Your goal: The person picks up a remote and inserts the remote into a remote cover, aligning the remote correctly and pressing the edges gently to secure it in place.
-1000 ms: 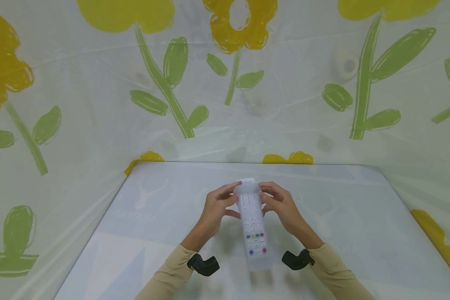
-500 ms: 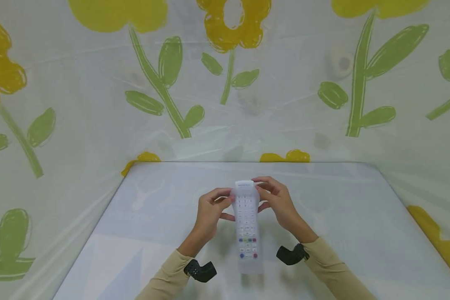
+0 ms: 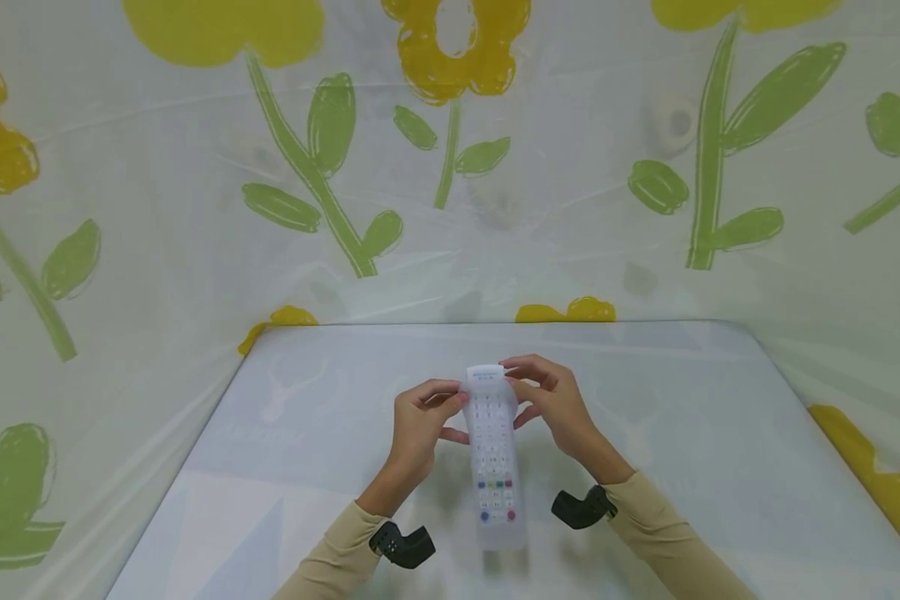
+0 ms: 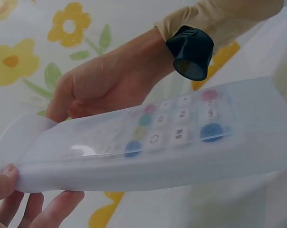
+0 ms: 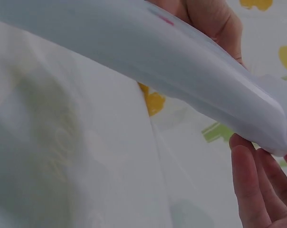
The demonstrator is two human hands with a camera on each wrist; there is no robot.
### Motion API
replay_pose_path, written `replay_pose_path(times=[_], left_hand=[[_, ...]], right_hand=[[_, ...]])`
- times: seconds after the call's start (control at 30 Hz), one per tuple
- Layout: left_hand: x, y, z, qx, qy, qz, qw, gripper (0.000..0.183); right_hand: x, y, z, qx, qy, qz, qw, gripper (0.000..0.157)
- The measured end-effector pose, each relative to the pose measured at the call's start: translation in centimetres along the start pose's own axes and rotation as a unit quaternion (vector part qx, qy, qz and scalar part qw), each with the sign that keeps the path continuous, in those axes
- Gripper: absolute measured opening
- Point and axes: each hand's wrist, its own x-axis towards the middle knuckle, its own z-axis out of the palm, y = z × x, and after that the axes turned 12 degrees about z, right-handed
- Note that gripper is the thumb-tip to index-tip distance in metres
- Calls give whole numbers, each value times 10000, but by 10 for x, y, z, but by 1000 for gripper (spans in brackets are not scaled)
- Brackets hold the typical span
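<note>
A white remote control [image 3: 492,454] with several coloured buttons sits inside a translucent sleeve [image 3: 504,537], its top end sticking out of the sleeve's far opening. Past the remote's lower end, the sleeve extends as a bare flap. My left hand [image 3: 417,429] pinches the left edge of the sleeve near the opening, thumb on the front. On the opposite edge my right hand [image 3: 561,408] pinches the sleeve, forefinger reaching up by the remote's top. In the left wrist view the buttons show through the sleeve [image 4: 257,109]; the right wrist view shows its smooth back [image 5: 134,47].
The remote is held above a pale table [image 3: 270,467] with faint printed patterns. Behind and beside the table hangs a white curtain [image 3: 570,208] with yellow flowers and green leaves. Each wrist wears a dark camera band [image 3: 402,546].
The remote and sleeve have swung from a slant to nearly straight, lower end moving left. More of the remote's top face shows at the opening. Both hands keep their pinch, shifting slightly left.
</note>
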Motion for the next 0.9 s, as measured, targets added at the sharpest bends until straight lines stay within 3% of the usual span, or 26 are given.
replay_pose_path(times=[0.33, 0.7, 0.9], left_hand=[[-1, -1, 3, 59, 58, -176, 9998, 18], [4, 0, -1, 480, -609, -201, 9968, 22], [6, 0, -6, 313, -440, -211, 9983, 22]], right_hand=[[-7, 3, 0, -3, 8, 55, 10000, 25], [-6, 6, 2, -108, -2, 256, 9996, 34], [-12, 9, 2, -75, -248, -348, 9991, 33]])
